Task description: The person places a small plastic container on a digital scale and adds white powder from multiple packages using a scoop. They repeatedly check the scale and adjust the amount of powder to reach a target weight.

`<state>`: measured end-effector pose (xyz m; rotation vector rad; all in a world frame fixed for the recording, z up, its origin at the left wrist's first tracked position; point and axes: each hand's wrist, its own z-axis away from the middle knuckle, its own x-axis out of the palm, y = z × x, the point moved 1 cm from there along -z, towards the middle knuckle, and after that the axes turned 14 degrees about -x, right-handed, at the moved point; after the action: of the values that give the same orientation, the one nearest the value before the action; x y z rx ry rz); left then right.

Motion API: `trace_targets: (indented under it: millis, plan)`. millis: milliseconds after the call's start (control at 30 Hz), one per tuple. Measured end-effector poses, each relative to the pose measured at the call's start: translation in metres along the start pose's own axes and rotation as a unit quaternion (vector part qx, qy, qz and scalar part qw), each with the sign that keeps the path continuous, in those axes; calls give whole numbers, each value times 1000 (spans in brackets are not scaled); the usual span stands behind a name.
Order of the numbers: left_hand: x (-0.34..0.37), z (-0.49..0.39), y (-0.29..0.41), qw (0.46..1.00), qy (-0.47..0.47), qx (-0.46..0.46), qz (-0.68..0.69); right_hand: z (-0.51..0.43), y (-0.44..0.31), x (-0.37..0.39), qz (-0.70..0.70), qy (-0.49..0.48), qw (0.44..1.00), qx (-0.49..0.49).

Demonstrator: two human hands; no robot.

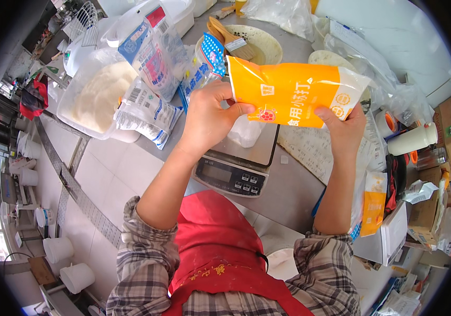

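Observation:
An orange plastic food pouch (288,94) with white and clear ends is held up between both hands. My left hand (209,112) pinches its left edge between thumb and fingers. At the lower right corner, my right hand (342,122) grips it, thumb on the printed front. Below the pouch stands a digital kitchen scale (229,177) with a dark button panel. A translucent white bag or container (247,132) rests on the scale's plate, partly hidden by the pouch and my left hand; its contents cannot be told.
To the left are a plastic tub of pale powder (99,94) and a white packet (146,112). Behind lie a bowl (269,39) and a wooden-handled pastry brush (233,39). Handwritten paper (308,150), a white bottle (413,139) and another orange pouch (373,207) lie right.

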<state>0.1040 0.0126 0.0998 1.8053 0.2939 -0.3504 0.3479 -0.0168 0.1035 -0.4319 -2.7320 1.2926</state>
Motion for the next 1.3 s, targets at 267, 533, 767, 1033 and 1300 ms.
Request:
trace_targets:
  millis: [267,533,767,1033,1300]
  plan:
    - [-1,1,0,1000,0,7,-2,0,0,2,-15,-7,1000,20]
    - [-3,2,-3,1000,4,3,0,1,-1,4,-37,-6,999,27]
    - [-2,3,-4,1000,-2,-5,-4,1,0,5,-30,-10,999,21]
    - [-1,4,-7,1000,9,5,6,1,0,5,-23,-26,999,10]
    - [0,4,-3,1000,13,6,-3,0,-1,5,-29,-12,999,13]
